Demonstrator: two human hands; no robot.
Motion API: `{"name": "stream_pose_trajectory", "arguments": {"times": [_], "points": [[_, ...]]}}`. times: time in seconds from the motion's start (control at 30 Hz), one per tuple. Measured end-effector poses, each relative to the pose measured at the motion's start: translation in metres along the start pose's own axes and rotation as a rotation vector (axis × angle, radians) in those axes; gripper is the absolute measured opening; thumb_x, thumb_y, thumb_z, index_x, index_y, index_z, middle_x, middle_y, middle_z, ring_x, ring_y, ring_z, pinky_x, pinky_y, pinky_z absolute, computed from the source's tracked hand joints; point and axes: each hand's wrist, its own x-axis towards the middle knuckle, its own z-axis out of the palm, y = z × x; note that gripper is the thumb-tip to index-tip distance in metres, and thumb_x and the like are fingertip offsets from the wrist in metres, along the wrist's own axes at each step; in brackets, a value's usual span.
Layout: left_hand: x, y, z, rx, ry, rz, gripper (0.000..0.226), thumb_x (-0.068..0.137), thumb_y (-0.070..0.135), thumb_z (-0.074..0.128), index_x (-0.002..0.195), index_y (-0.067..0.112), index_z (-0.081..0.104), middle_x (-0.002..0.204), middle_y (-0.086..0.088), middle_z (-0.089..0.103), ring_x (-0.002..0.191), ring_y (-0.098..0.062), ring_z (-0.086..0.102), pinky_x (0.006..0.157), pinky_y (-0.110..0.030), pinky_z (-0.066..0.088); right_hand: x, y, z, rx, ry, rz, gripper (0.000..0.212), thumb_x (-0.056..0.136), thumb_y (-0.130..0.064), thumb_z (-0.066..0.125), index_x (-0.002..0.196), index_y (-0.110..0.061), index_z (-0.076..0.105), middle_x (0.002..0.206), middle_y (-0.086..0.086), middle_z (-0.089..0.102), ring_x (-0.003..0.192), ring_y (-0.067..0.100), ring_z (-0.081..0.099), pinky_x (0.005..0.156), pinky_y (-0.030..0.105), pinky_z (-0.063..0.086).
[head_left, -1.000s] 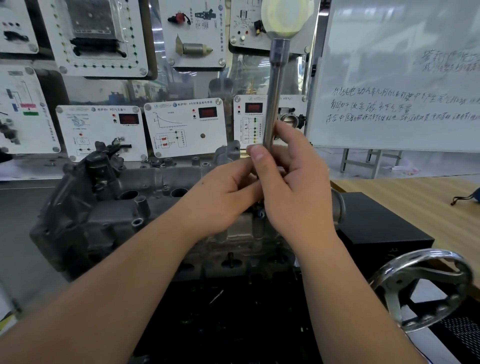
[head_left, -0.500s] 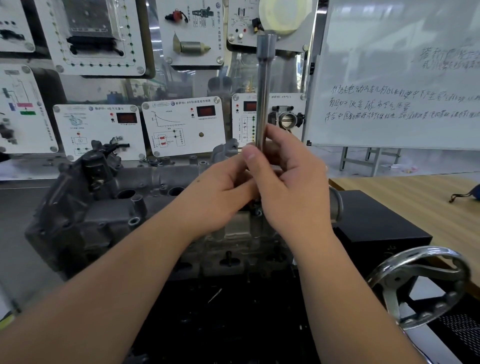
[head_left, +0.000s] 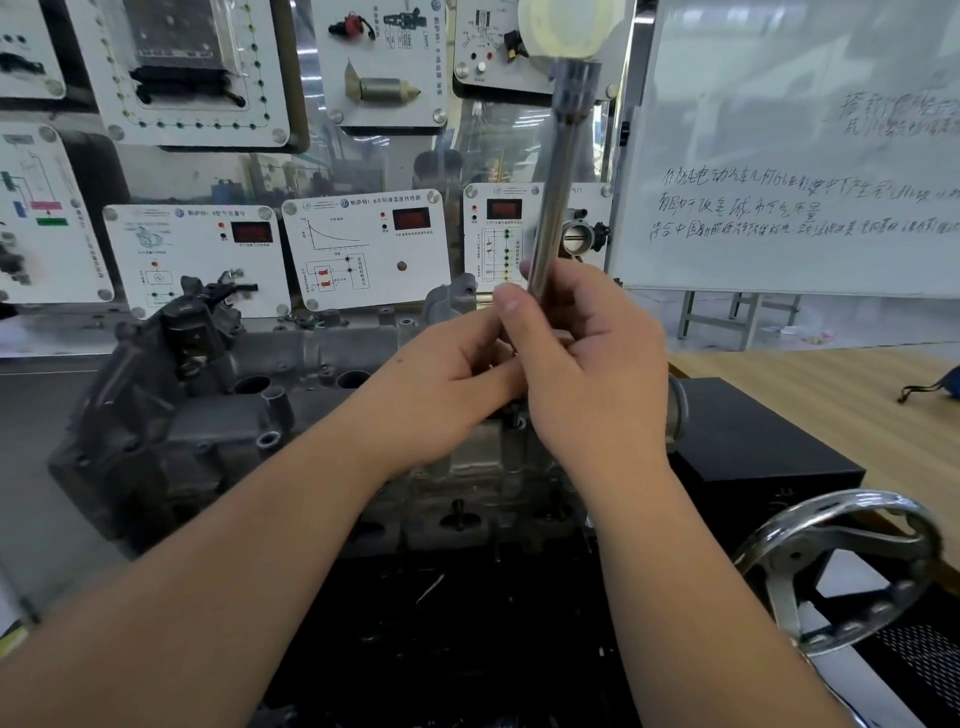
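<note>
A long steel socket tube (head_left: 558, 176) stands nearly upright above a grey engine cylinder head (head_left: 208, 415), its top leaning slightly right. My right hand (head_left: 587, 364) grips the tube's lower part, thumb and fingers curled round it. My left hand (head_left: 447, 395) comes in from the left, its fingers curled at the tube's lower end behind the right hand. The tube's bottom end and what it meets on the engine are hidden by both hands.
A chrome handwheel (head_left: 841, 571) sticks out at the lower right beside a black box (head_left: 753, 447). A wooden table (head_left: 857, 395) lies to the right. Sensor training panels (head_left: 363, 249) and a whiteboard (head_left: 779, 156) stand behind the engine.
The tube's top has swung slightly left and back right while both hands stayed on its lower end. The camera view shifted a little.
</note>
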Motion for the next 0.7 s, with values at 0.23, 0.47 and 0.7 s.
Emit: {"name": "stream_pose_trajectory", "arguments": {"times": [0.23,0.47,0.7], "points": [[0.0,-0.003,-0.003,0.032,-0.019,-0.036,0.022,0.1,0.046,0.051,0.114,0.045,0.068,0.109,0.012,0.076,0.105,-0.01,0.071,0.092,-0.031,0.056,0.006,0.004,-0.009,0.009,-0.109,0.042,0.019,0.103,-0.029,0.051,0.093,-0.024,0.066,0.083,-0.011,0.071,0.075,0.004,0.066,0.066,0.025,0.052],[-0.001,-0.001,-0.003,0.036,0.013,-0.021,0.024,0.101,0.045,0.047,0.116,0.04,0.065,0.111,-0.001,0.073,0.107,-0.025,0.067,0.096,-0.049,0.052,0.005,0.005,-0.009,0.016,-0.171,0.022,0.023,0.103,-0.029,0.047,0.122,-0.04,0.055,0.097,-0.016,0.073,0.089,0.006,0.071,0.081,0.041,0.059],[0.0,0.002,0.0,0.012,0.033,0.016,0.021,0.104,0.034,0.054,0.123,0.039,0.061,0.114,0.014,0.074,0.108,-0.009,0.07,0.095,-0.03,0.056,0.004,0.002,-0.008,-0.101,-0.111,-0.016,0.025,0.095,-0.035,0.059,0.108,-0.02,0.073,0.089,-0.007,0.067,0.088,0.008,0.061,0.076,0.026,0.05]]}}
